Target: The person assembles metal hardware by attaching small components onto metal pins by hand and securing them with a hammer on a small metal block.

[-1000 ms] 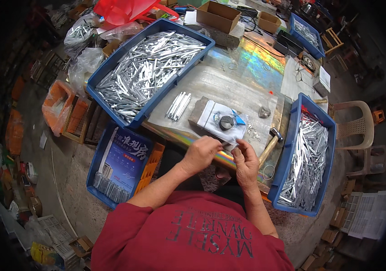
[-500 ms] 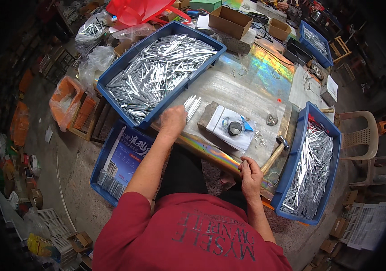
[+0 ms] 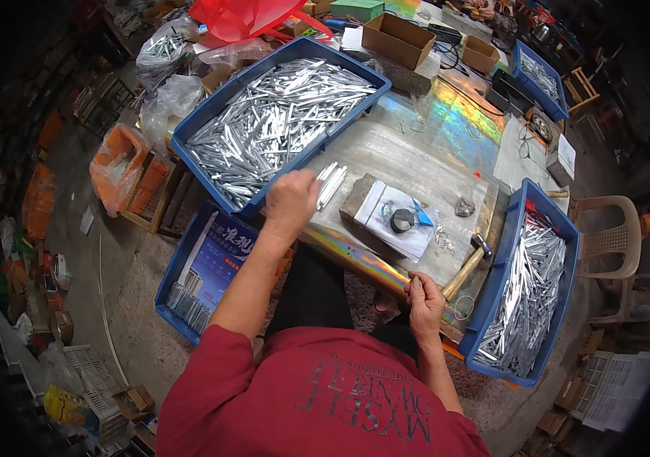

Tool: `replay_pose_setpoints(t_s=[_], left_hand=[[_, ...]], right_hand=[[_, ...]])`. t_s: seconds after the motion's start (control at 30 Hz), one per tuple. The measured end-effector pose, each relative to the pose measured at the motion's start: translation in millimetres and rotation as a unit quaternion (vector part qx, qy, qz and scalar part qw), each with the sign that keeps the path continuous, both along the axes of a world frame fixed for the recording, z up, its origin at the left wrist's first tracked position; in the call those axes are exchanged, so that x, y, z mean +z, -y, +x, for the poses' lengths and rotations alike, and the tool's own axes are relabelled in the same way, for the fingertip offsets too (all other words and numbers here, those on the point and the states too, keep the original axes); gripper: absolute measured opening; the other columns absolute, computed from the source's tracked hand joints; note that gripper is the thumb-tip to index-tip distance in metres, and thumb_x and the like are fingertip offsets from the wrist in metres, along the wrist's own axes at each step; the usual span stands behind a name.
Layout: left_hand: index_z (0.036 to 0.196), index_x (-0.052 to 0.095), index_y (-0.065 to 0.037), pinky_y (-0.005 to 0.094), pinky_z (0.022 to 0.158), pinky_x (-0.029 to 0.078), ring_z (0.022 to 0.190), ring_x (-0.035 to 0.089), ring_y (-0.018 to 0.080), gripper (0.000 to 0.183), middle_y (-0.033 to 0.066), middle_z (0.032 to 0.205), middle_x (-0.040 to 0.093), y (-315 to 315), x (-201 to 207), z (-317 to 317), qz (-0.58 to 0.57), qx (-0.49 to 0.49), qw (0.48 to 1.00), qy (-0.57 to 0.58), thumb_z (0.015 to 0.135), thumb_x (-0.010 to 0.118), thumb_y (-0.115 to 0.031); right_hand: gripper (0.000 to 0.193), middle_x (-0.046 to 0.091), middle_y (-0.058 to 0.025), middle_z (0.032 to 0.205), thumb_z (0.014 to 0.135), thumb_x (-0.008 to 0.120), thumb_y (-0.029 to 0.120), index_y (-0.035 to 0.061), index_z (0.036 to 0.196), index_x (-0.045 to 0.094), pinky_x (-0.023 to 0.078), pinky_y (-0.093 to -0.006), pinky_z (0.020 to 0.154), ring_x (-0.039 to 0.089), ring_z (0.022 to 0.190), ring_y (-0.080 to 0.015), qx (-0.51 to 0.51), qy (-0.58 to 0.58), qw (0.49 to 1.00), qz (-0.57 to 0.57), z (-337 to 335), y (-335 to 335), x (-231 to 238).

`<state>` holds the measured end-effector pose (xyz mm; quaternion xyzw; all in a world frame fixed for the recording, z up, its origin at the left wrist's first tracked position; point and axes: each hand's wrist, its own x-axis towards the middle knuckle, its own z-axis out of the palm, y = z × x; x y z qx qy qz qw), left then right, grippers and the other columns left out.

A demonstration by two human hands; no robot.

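My left hand point(image 3: 291, 201) is closed, beside a small bundle of silvery metal strips point(image 3: 331, 185) at the near left of the table. Whatever its curled fingers hold is hidden. Just beyond it stands a large blue bin point(image 3: 317, 143) heaped with loose metal strips point(image 3: 264, 122). At the table's front edge my right hand point(image 3: 425, 298) is closed in a pinch, its contents too small to make out. Between the hands lies a block with white paper point(image 3: 409, 240) on it, carrying a small dark round piece point(image 3: 401, 221). A hammer point(image 3: 466, 270) rests beyond my right hand.
Another blue bin point(image 3: 471, 335) of metal strips stands at the right edge, with a plastic chair point(image 3: 610, 236) behind it. Small metal bits point(image 3: 444, 238) lie by the paper. Cardboard boxes point(image 3: 397, 39) stand at the back. A lower blue bin point(image 3: 169, 293) sits left of my legs.
The whole view has shifted slightly. My left hand has moved a little away from the bundle of strips, toward the large bin. My right hand stays at the table edge.
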<state>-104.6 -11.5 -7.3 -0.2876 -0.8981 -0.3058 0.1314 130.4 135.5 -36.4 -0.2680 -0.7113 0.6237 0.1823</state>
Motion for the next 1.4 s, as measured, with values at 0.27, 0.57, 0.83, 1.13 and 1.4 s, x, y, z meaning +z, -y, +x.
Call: replay_pose_setpoints(t_s=[0.27, 0.57, 0.83, 1.13, 1.4], left_hand=[[0.075, 0.059, -0.002, 0.0391, 0.067, 0.043, 0.075, 0.055, 0.0306, 0.016, 0.0147, 0.079, 0.058, 49.9, 6.3, -71.0, -0.137, 0.069, 0.985, 0.079, 0.067, 0.059, -0.016], [0.073, 0.062, -0.004, 0.0341, 0.065, 0.043, 0.074, 0.055, 0.0263, 0.012, 0.0119, 0.075, 0.056, 53.6, -6.6, -80.0, -0.164, 0.016, 0.981, 0.098, 0.063, 0.062, -0.011], [0.072, 0.062, -0.005, 0.0351, 0.066, 0.043, 0.072, 0.054, 0.0276, 0.01, 0.0101, 0.075, 0.055, 61.7, 8.8, -64.3, -0.067, 0.031, 0.995, 0.061, 0.066, 0.059, -0.013], [0.072, 0.06, -0.001, 0.0337, 0.064, 0.042, 0.07, 0.054, 0.028, 0.009, 0.012, 0.067, 0.055, 44.4, 47.4, -12.6, 0.059, -0.075, 0.991, 0.089, 0.068, 0.057, -0.008], [0.072, 0.055, -0.002, 0.032, 0.06, 0.04, 0.067, 0.05, 0.0249, 0.008, 0.008, 0.066, 0.052, 4.0, 32.6, 56.9, 0.045, -0.314, 0.947, 0.059, 0.066, 0.06, -0.003]], right_hand=[[0.018, 0.051, 0.0002, 0.063, 0.084, 0.047, 0.013, -0.0006, 0.092, 0.056, 0.035, -0.0175, 0.048, 0.043, 0.054, -0.0037, -0.005, 0.005, 0.999, 0.036, 2.9, 1.0, -7.4], [0.019, 0.048, 0.0019, 0.063, 0.085, 0.045, 0.014, -0.0002, 0.092, 0.055, 0.031, -0.0158, 0.045, 0.039, 0.05, -0.0026, 0.002, 0.002, 1.0, 0.018, 0.7, 7.6, -1.9], [0.017, 0.051, -0.0011, 0.065, 0.084, 0.046, 0.012, -0.0004, 0.09, 0.055, 0.041, -0.0187, 0.046, 0.047, 0.052, -0.0051, 0.009, 0.006, 1.0, 0.027, 1.5, 5.7, -5.0], [0.017, 0.051, -0.0014, 0.064, 0.083, 0.047, 0.012, -0.0007, 0.09, 0.055, 0.038, -0.0193, 0.045, 0.046, 0.052, -0.0059, 0.002, 0.012, 1.0, -0.01, 3.4, 4.9, -1.8], [0.019, 0.05, -0.0023, 0.06, 0.084, 0.047, 0.017, -0.0007, 0.085, 0.055, 0.035, -0.0213, 0.046, 0.043, 0.05, -0.0067, -0.005, -0.04, 0.999, 0.026, -17.4, 7.0, 10.2]])
